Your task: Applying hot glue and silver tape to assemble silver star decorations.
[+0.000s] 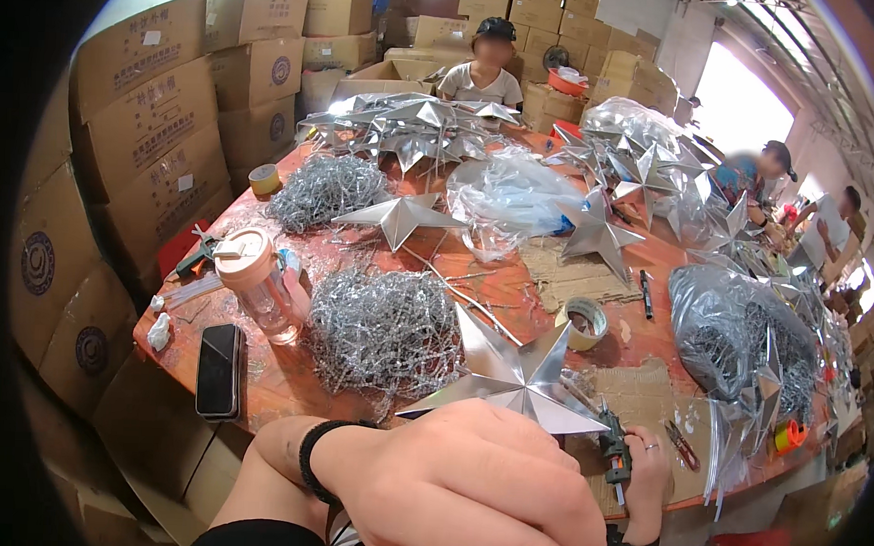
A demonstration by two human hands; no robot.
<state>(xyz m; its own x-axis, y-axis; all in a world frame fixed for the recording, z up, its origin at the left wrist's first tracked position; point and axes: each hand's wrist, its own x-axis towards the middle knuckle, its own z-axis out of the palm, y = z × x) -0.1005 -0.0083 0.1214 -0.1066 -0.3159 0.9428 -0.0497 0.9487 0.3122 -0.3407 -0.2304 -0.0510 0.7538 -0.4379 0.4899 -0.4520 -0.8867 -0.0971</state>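
My left hand (468,476), with a black band at its wrist, is raised large in front of the view. Its fingers are curled; whatever they may hold is hidden. Behind it a silver five-pointed star (525,382) shows, its lower part covered by the hand. At the star's right point, my right hand (647,473) is closed round a green and black glue gun (616,448), with a pale glue stick poking out of it. A pile of silver tinsel wire (387,329) lies left of the star. A roll of tape (581,324) sits just beyond the star.
On the left of the red table (289,364) are a phone (220,371) and a pink-lidded bottle (258,286). Scissors (681,445) and a grey plastic bag (733,327) lie at right. More stars (400,219) cover the far side, where a person sits. Cartons (145,99) are stacked at left.
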